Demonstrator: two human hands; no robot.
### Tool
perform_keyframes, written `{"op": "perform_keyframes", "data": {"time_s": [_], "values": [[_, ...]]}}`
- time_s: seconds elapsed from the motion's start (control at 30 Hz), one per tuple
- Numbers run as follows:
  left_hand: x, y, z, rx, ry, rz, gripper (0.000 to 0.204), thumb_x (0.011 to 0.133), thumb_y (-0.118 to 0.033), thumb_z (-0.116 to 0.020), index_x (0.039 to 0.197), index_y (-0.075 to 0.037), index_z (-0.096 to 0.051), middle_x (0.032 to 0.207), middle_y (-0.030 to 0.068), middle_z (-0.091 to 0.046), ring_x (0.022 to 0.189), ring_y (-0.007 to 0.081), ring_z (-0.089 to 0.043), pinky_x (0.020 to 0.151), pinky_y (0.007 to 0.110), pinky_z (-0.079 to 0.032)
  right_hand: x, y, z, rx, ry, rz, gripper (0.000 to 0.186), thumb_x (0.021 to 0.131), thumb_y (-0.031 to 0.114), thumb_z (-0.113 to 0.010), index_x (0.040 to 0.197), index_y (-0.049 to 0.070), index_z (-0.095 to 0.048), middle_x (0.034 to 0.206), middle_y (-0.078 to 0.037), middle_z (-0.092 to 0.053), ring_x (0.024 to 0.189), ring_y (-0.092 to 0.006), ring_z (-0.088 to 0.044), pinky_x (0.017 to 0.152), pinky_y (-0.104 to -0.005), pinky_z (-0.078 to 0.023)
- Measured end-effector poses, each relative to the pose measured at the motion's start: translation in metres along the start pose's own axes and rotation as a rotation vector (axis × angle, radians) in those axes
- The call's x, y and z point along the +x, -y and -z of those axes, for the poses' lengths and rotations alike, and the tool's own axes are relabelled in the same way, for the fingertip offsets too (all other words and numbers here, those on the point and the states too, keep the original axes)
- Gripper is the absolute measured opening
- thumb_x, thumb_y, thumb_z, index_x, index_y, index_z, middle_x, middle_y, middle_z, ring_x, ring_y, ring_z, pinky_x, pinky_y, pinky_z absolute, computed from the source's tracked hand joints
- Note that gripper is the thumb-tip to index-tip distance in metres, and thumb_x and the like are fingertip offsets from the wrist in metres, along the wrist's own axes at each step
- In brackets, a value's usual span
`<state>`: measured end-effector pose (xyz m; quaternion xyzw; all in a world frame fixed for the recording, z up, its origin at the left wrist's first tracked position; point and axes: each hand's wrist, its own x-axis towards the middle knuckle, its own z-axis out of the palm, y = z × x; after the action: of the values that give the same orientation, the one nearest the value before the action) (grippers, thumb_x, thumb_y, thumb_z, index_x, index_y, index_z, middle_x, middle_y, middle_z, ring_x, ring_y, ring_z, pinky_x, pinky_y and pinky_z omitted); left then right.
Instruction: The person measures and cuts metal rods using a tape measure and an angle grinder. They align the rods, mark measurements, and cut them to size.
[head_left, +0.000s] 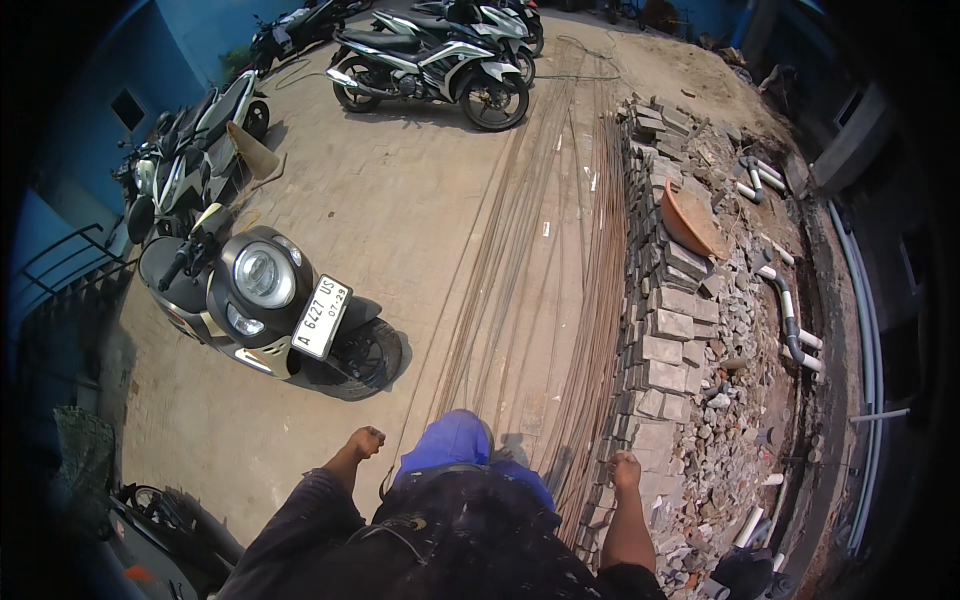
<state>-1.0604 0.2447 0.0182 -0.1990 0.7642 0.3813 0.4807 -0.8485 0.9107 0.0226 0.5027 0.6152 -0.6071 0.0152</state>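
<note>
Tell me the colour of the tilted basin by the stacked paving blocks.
The basin is orange, best seen in the head view.

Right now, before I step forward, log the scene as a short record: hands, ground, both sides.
Left hand: fingers curled, nothing visibly held, beside the blue trousers
Right hand: fingers curled, nothing visibly held, nearest the stacked paving blocks
Ground ahead: long thin rods lying lengthwise
Left side: parked scooter
Right side: tilted orange basin, rubble, white pipes
</note>
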Motion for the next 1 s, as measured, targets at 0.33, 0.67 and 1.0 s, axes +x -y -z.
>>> {"op": "perform_keyframes", "data": {"time_s": [0.33, 0.67, 1.0], "values": [[0.156, -0.198, 0.062, 0.187, 0.269, 0.340, 0.036, 0.100, -0.022, -0.056, 0.136, -0.015, -0.054, 0.152, 0.0094, -0.054, 0.131, 0.0331, -0.058, 0.100, 0.056, -0.046, 0.238, 0.244, -0.116, -0.009, -0.022, 0.030, 0.016, 0.103, 0.022, -0.057, 0.107, 0.008, -0.066, 0.091, -0.005, -0.072, 0.074, -0.0170, -0.070, 0.059, -0.0310, -0.051], [0.331, -0.626, 0.145, 0.186, -0.259, -0.502, 0.022, 0.092, -0.021, -0.064, 0.104, -0.003, -0.069, 0.089, 0.0059, -0.070, 0.080, 0.0158, -0.066, 0.077, 0.032, -0.055, 0.301, 0.180, -0.117, -1.116, 0.714, 0.446, 0.019, 0.097, 0.021, -0.060, 0.110, 0.009, -0.066, 0.099, -0.010, -0.070, 0.087, -0.0240, -0.069, 0.070, -0.0422, -0.057], [0.456, -0.818, 0.115, -0.193, -0.256, -0.084, 0.018, 0.088, -0.016, -0.063, 0.096, -0.003, -0.072, 0.081, 0.0080, -0.073, 0.072, 0.0192, -0.069, 0.070, 0.034, -0.055, 0.631, 0.446, -0.135, -0.174, 0.198, -0.365, 0.019, 0.098, 0.025, -0.059, 0.107, 0.009, -0.067, 0.093, -0.009, -0.071, 0.078, -0.0233, -0.069, 0.062, -0.0371, -0.053]]}}
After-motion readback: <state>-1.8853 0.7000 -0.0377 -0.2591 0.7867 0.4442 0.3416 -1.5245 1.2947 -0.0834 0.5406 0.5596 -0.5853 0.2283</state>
